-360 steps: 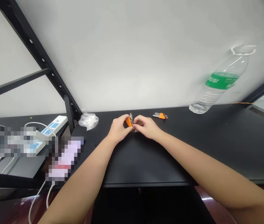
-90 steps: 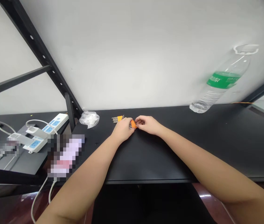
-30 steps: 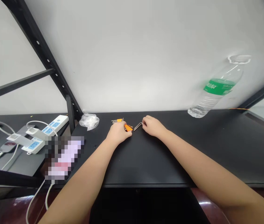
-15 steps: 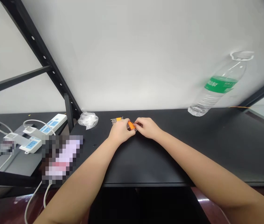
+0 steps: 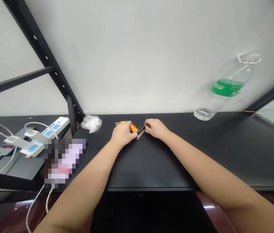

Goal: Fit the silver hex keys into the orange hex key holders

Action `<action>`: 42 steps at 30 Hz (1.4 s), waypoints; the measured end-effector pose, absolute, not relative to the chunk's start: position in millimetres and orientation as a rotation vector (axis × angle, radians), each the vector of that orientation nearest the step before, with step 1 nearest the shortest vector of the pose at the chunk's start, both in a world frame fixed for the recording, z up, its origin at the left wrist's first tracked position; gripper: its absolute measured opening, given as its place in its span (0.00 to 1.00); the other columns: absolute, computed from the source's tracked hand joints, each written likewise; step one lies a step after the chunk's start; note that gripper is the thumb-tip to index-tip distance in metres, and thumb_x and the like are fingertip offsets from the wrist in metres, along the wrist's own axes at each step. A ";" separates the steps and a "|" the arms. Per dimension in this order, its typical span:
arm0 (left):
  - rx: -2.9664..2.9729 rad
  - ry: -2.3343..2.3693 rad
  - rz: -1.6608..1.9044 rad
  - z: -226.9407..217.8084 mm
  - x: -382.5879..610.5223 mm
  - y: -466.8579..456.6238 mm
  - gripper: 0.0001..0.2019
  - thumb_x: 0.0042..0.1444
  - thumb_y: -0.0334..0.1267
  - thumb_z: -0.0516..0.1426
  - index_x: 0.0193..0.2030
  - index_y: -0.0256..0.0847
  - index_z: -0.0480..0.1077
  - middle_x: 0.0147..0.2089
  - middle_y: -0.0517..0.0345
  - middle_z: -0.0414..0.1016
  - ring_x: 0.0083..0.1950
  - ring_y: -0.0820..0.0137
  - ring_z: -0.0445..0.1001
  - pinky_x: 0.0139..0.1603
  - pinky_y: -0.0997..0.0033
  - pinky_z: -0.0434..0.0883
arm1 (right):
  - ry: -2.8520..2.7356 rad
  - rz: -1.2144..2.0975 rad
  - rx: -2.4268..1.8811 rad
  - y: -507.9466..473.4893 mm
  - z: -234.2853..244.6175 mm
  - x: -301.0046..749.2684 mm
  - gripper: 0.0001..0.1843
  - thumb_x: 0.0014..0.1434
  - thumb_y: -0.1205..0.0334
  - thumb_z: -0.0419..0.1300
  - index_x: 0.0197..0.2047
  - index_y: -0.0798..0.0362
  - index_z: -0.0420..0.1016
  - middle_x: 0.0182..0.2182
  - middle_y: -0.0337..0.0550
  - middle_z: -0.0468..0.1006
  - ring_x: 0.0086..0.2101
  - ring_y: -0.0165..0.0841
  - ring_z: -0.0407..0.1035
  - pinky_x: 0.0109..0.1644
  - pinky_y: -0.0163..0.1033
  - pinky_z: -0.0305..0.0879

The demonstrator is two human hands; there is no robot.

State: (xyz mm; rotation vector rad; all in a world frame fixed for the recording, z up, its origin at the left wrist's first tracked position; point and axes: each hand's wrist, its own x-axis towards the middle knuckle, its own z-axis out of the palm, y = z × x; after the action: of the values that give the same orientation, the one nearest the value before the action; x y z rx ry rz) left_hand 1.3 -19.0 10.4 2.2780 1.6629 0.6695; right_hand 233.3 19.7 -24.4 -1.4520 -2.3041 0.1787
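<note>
The right hand [image 5: 156, 128] has moved away from the orange holder [image 5: 133, 128], its fingers pinching steel hex keys [image 5: 141, 132]. The left hand [image 5: 123, 133] stays curled around the holder.

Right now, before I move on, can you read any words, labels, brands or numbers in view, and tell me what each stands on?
Green label on the plastic water bottle: white characters, too small and blurred to read.
Orange hex key holder: no readable text.
White power strip: no readable text.
</note>
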 end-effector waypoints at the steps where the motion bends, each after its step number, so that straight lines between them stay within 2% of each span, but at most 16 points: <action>1: 2.269 1.656 0.681 10.7 -0.2 -18.7 0.11 0.52 0.45 0.64 0.40 0.45 0.71 0.33 0.60 0.77 0.34 0.66 0.73 0.33 0.68 0.63 | -2.322 0.190 -1.444 19.7 -25.0 235.2 0.07 0.64 0.67 0.57 0.38 0.52 0.77 0.36 0.44 0.79 0.37 0.35 0.71 0.45 0.37 0.62; 4: 2.223 1.658 0.712 11.3 -5.0 -18.1 0.11 0.53 0.45 0.63 0.39 0.45 0.71 0.33 0.60 0.77 0.35 0.67 0.73 0.32 0.69 0.63 | -2.334 0.220 -1.443 18.4 -25.6 241.8 0.06 0.62 0.65 0.60 0.40 0.52 0.78 0.39 0.45 0.79 0.38 0.35 0.72 0.46 0.38 0.64; 9: 2.169 1.678 0.744 9.7 -8.8 -16.0 0.13 0.54 0.47 0.63 0.43 0.45 0.73 0.35 0.59 0.78 0.37 0.67 0.74 0.35 0.70 0.66 | -2.310 0.328 -1.380 13.8 -21.8 245.2 0.17 0.65 0.64 0.58 0.56 0.50 0.78 0.50 0.48 0.77 0.45 0.37 0.73 0.54 0.41 0.67; 11: 2.162 1.670 0.748 9.0 -8.5 -14.8 0.13 0.54 0.47 0.64 0.43 0.45 0.74 0.35 0.59 0.78 0.38 0.67 0.74 0.35 0.70 0.66 | -2.374 0.404 -1.281 9.9 -18.0 242.1 0.19 0.65 0.62 0.58 0.59 0.49 0.77 0.53 0.49 0.75 0.48 0.38 0.72 0.55 0.41 0.67; 14: 2.155 1.661 0.741 9.0 -7.3 -14.0 0.14 0.53 0.48 0.64 0.43 0.45 0.74 0.35 0.59 0.78 0.38 0.67 0.74 0.35 0.70 0.66 | -2.489 0.460 -1.195 4.1 -12.7 236.6 0.19 0.62 0.62 0.61 0.56 0.49 0.77 0.52 0.48 0.74 0.49 0.39 0.71 0.52 0.41 0.69; 18: 2.132 1.651 0.723 9.9 -5.5 -14.4 0.13 0.54 0.48 0.64 0.42 0.44 0.74 0.34 0.59 0.77 0.37 0.67 0.74 0.34 0.70 0.67 | -2.502 0.444 -1.267 1.6 -10.7 235.1 0.14 0.60 0.68 0.59 0.49 0.50 0.77 0.48 0.47 0.74 0.42 0.36 0.70 0.46 0.39 0.68; 22: 2.161 1.608 0.735 10.3 -3.1 -15.8 0.13 0.54 0.48 0.64 0.42 0.44 0.74 0.33 0.61 0.76 0.35 0.69 0.73 0.35 0.70 0.67 | -2.504 0.432 -1.301 0.8 -8.4 239.0 0.09 0.58 0.67 0.60 0.43 0.51 0.76 0.44 0.46 0.74 0.39 0.35 0.70 0.43 0.38 0.66; 26: 2.243 1.504 0.768 12.8 2.2 -20.8 0.14 0.54 0.47 0.64 0.44 0.45 0.73 0.35 0.61 0.77 0.36 0.69 0.74 0.38 0.70 0.68 | -2.297 0.439 -1.267 -4.7 1.5 233.5 0.08 0.62 0.60 0.61 0.45 0.51 0.75 0.44 0.45 0.76 0.38 0.34 0.70 0.43 0.39 0.67; 29: 2.305 1.454 0.744 16.4 7.6 -26.5 0.10 0.56 0.44 0.62 0.42 0.45 0.73 0.37 0.60 0.78 0.37 0.68 0.75 0.38 0.70 0.68 | -2.143 0.576 -1.220 -10.4 8.2 221.3 0.10 0.64 0.55 0.60 0.46 0.50 0.75 0.40 0.43 0.79 0.36 0.34 0.71 0.41 0.39 0.67; 34: 2.363 1.471 0.687 18.8 12.5 -31.0 0.06 0.56 0.41 0.61 0.36 0.44 0.69 0.36 0.58 0.76 0.37 0.67 0.74 0.36 0.69 0.67 | -2.015 0.750 -1.205 -14.0 4.1 206.7 0.08 0.62 0.60 0.58 0.43 0.50 0.75 0.37 0.41 0.82 0.35 0.33 0.74 0.40 0.38 0.69; 37: 2.396 1.446 0.698 16.4 12.4 -29.4 0.06 0.55 0.40 0.61 0.37 0.44 0.68 0.37 0.58 0.76 0.38 0.67 0.74 0.35 0.69 0.66 | -1.987 0.723 -1.231 -13.0 -0.9 205.1 0.06 0.61 0.63 0.58 0.40 0.50 0.76 0.36 0.40 0.83 0.34 0.33 0.75 0.39 0.38 0.69; 42: 2.409 1.510 0.641 14.8 13.8 -27.2 0.07 0.55 0.39 0.61 0.40 0.45 0.69 0.39 0.57 0.76 0.39 0.65 0.75 0.34 0.68 0.65 | -1.944 0.651 -1.280 -11.9 -4.3 202.8 0.08 0.58 0.65 0.59 0.41 0.49 0.77 0.35 0.39 0.83 0.33 0.33 0.75 0.39 0.38 0.70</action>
State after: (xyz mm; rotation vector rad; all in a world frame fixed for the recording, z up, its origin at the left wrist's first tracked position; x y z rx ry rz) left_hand 13.8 -27.2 14.8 2.4086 1.5102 0.6413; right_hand 202.8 -11.9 -4.3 -1.2801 -1.9435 0.6512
